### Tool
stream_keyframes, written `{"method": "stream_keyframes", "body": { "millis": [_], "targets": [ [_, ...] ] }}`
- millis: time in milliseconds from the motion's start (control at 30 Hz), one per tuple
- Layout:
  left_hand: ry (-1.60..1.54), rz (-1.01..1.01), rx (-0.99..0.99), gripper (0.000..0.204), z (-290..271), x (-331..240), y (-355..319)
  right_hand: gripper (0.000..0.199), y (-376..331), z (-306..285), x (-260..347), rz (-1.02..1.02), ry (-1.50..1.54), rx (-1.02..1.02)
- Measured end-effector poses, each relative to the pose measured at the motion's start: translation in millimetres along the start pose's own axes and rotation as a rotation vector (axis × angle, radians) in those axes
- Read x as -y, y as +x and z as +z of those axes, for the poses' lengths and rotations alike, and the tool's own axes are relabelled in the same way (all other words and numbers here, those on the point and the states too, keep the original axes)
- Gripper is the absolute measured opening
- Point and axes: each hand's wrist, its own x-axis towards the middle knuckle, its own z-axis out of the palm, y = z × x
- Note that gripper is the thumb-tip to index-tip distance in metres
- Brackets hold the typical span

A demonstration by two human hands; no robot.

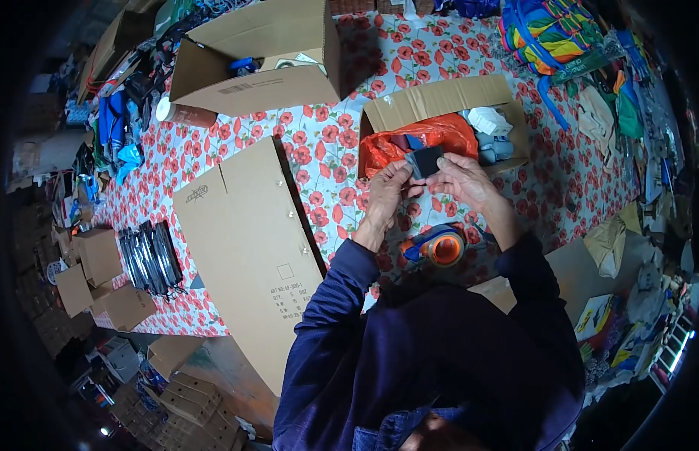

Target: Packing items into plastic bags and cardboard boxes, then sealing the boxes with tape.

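Between my two hands is a small stack of dark, flat, square pieces [426, 161], whose exact kind I cannot make out. My left hand [391, 188] pinches its left edge with thumb and fingers. On the other side, my right hand [463, 180] grips the right edge, thumb on top. Just beyond them stands an open cardboard box [439, 98] holding a red plastic bag [443, 134] and several grey and white items. Nearer to me, an orange-cored roll of tape [444, 248] in a blue dispenser lies on the table below my hands.
A flattened cardboard carton [244, 248] lies to my left. Behind it stands a larger open box [259, 86], with a brown and white cup [185, 114] beside it. Black shiny bundles [150, 259] sit at far left. A rainbow-coloured bag [552, 37] rests at back right on the poppy-patterned tablecloth [330, 154].
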Motion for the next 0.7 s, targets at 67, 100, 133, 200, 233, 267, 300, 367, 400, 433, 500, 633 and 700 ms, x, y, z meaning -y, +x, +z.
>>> {"method": "stream_keyframes", "body": {
  "millis": [67,100,133,200,233,267,300,367,400,433,500,633,700],
  "targets": [
    [-0.06,0.003,-0.036,0.019,-4.5,2.4,3.9,0.026,5.8,-3.7,-1.7,-0.01,-0.029,-0.072],
    [-0.061,-0.005,-0.037,0.019,-4.9,0.6,4.5,0.026,7.0,-4.3,-1.6,-0.006,-0.025,-0.077],
    [-0.111,-0.011,-0.023,0.018,-5.6,-1.7,4.4,0.026,7.5,-4.3,-0.4,-0.026,-0.026,-0.124],
    [-0.212,-0.024,0.005,0.017,-5.9,-8.1,2.7,0.026,7.7,-3.9,2.9,-0.067,-0.027,-0.219],
    [-0.263,-0.03,0.018,0.017,-7.2,-9.5,2.8,0.026,8.0,-4.1,3.6,-0.088,-0.029,-0.266],
    [-0.264,-0.035,0.018,0.017,-9.3,-9.4,3.3,0.026,8.2,-4.6,3.6,-0.085,-0.027,-0.271],
    [-0.296,-0.028,0.045,0.016,-11.9,-8.9,3.9,0.025,8.3,-5.0,3.6,-0.098,-0.043,-0.258],
    [-0.36,-0.011,0.102,0.016,-17.4,-7.3,4.7,0.024,8.1,-5.0,3.4,-0.126,-0.075,-0.231],
    [-0.392,-0.002,0.13,0.017,-19.9,-6.9,4.4,0.023,7.7,-4.3,3.2,-0.141,-0.092,-0.217],
    [-0.395,-0.002,0.129,0.017,-21.2,-6.3,3.3,0.023,7.2,-3.3,3.4,-0.139,-0.094,-0.217],
    [-0.389,0.015,0.129,0.015,-24.7,-6.0,-1.5,0.022,6.3,2.3,2.4,-0.139,-0.121,-0.179],
    [-0.347,0.075,0.092,0.013,-50.1,2.4,-18.8,0.024,-3.5,36.5,3.9,-0.071,-0.196,-0.172],
    [-0.273,0.081,0.082,0.01,-77.7,14.5,-31.6,0.024,-11.0,37.3,-2.5,-0.063,-0.208,-0.137]
  ]
}}
